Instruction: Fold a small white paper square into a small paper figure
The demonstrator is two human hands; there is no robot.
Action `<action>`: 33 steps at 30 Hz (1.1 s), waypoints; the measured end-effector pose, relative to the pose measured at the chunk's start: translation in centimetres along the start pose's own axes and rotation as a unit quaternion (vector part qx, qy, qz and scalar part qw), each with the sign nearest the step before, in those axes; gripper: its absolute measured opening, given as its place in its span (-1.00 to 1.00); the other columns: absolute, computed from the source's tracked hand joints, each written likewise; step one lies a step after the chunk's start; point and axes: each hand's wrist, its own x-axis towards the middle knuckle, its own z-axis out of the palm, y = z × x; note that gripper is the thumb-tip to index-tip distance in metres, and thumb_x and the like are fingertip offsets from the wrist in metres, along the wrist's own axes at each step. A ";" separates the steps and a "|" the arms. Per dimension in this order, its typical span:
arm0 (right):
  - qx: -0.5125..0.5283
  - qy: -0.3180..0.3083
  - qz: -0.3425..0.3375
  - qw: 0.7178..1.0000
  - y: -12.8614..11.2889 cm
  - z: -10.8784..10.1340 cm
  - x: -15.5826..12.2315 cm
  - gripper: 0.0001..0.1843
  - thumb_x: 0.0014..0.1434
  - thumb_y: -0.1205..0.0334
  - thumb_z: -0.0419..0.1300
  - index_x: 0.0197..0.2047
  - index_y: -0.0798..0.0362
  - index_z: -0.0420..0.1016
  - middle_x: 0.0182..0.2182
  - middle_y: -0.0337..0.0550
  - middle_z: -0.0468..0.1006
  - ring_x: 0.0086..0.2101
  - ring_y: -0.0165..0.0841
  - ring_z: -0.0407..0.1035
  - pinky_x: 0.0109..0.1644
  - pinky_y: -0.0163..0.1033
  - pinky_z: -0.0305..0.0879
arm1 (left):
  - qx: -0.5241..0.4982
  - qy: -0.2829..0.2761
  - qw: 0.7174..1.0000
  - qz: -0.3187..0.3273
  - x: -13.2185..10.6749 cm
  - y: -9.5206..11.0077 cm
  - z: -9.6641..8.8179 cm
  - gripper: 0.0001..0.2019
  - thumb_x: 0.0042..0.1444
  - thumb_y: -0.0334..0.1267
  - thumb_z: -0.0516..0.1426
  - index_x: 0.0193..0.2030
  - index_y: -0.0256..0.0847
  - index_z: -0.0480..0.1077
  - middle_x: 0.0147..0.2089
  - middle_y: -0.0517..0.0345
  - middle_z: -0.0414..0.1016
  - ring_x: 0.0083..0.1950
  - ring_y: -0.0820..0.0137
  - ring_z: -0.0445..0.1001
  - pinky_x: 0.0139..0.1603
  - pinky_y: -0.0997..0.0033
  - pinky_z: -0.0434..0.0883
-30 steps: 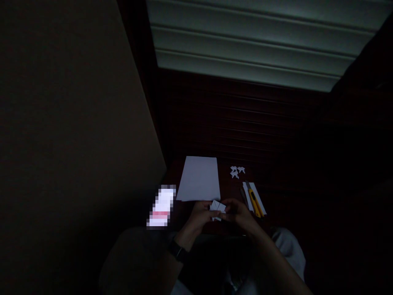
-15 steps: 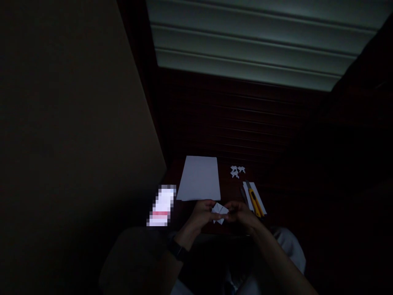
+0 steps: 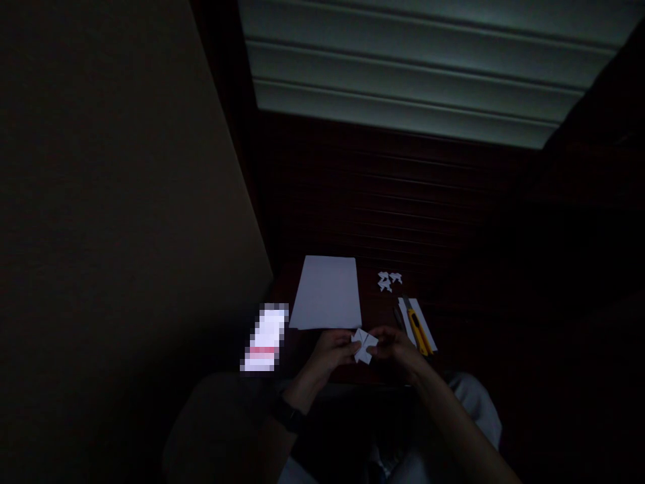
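Between my hands is a small white folded paper, creased into pointed flaps. My left hand pinches its left side, with the thumb lying on top. On the right side my right hand grips it, its thumb pressed on the paper near the middle. The fingers under the paper are hidden. Just beyond my left hand lies a white sheet or stack of paper. Several small folded paper figures sit at the back right of the dark table.
A yellow box cutter lies on a white paper strip right of my right hand, beside a dark slim object. A lit, blurred phone is at the left. A wall rises on the left, slatted panels behind.
The folded paper has turned a little and shifted slightly right and up. My thumbs have moved apart on it, so more of its middle shows.
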 end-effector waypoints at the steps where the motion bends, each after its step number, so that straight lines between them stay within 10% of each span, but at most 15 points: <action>1: 0.000 -0.007 0.001 1.000 0.0 0.1 -0.1 -0.59 -0.29 0.28 0.40 -0.28 0.08 0.47 -0.50 -0.27 0.49 -0.51 -0.41 0.35 -0.39 -0.30 0.23 | 0.012 0.002 1.000 0.002 0.1 -0.1 0.0 -0.64 -0.14 -0.13 0.26 -0.24 -0.36 0.46 -0.25 -0.13 0.52 -0.26 0.23 0.50 -0.29 0.30 0.43; 17: -0.065 0.052 -0.118 0.990 1.3 1.1 -0.1 -0.64 -0.23 0.21 0.39 -0.34 0.08 0.38 -0.57 -0.35 0.37 -0.53 -0.44 0.29 -0.45 -0.35 0.22 | 0.042 0.038 0.998 0.015 0.2 -0.1 0.7 -0.67 -0.12 -0.07 0.24 -0.37 -0.35 0.48 -0.39 0.00 0.51 -0.38 0.37 0.46 -0.43 0.47 0.35; 33: -0.070 -0.022 -0.131 0.989 0.6 1.4 -0.8 -0.49 -0.20 0.25 0.39 -0.14 0.01 0.36 -0.50 -0.31 0.43 -0.46 -0.40 0.33 -0.35 -0.29 0.29 | 0.048 0.070 0.996 0.010 0.3 -0.5 0.6 -0.67 -0.15 -0.04 0.25 -0.39 -0.31 0.48 -0.42 0.06 0.49 -0.44 0.44 0.41 -0.49 0.54 0.27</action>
